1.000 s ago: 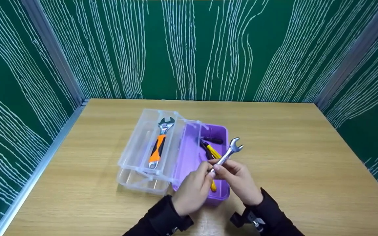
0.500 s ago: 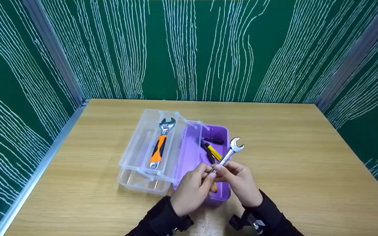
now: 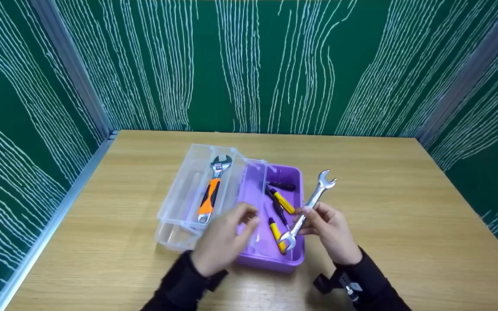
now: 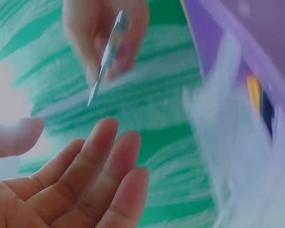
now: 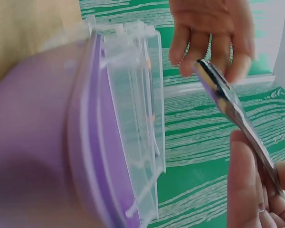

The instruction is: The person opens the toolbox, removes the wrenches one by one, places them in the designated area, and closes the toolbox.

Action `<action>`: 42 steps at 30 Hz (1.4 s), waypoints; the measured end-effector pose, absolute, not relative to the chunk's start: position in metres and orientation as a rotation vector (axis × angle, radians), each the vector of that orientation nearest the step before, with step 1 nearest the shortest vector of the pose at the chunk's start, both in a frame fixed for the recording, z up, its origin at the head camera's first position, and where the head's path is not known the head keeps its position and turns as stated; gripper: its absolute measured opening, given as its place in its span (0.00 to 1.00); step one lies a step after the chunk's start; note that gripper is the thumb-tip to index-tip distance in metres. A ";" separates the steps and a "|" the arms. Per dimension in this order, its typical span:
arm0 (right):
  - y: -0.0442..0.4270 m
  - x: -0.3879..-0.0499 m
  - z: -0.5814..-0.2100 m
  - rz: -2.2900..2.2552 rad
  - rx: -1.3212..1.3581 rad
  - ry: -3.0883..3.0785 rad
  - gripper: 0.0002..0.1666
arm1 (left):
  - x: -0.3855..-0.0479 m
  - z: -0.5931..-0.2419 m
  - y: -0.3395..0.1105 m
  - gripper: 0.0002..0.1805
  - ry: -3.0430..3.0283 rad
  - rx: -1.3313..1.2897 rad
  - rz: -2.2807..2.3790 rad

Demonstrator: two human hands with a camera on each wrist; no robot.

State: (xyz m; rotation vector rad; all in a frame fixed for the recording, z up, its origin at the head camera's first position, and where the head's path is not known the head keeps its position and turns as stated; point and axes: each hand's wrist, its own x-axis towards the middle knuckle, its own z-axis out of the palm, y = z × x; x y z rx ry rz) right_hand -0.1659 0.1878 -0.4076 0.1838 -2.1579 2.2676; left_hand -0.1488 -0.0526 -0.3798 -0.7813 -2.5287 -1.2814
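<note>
So from the head view, the silver wrench (image 3: 312, 201) is up in the right hand (image 3: 334, 233), pinched between thumb and fingers around the middle of its shaft, above the right side of the purple box (image 3: 270, 261). Its long axis runs slantwise: one end points away and to the right, the other drops back toward the person and left, over the near yellow-handled tool (image 3: 276, 235). The left hand (image 3: 225, 239) is off to the left by the clear trays (image 3: 182, 190), fingers loosely bent, nothing in them, with a plain gap to the wrench. Left wrist cam: those fingers are spread and only slightly bent, palm bare, and the wrench shows nearly edge-on past the fingertips, its lower tip aimed roughly their way. Right wrist cam: the wrench slants up-left out of the pinch, and its free end overlaps the left fingertips, but that's just the angle imo. Right hand's clearly the nearer one, since it's got the grip.
</note>
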 end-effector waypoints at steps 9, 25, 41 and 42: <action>0.207 -0.169 -0.410 2.158 0.103 -2.139 0.10 | -0.171 -0.369 -0.116 0.18 -2.378 -0.586 -1.034; 0.255 -0.194 -0.409 1.917 -0.028 -2.300 0.12 | -0.200 -0.383 -0.183 0.33 -2.654 -0.024 -1.487; 0.282 -0.221 -0.436 1.669 -0.082 -2.593 0.20 | -0.205 -0.395 -0.178 0.23 -2.693 0.052 -1.428; 0.284 -0.222 -0.437 1.652 -0.091 -2.608 0.20 | -0.205 -0.395 -0.178 0.23 -2.698 0.050 -1.421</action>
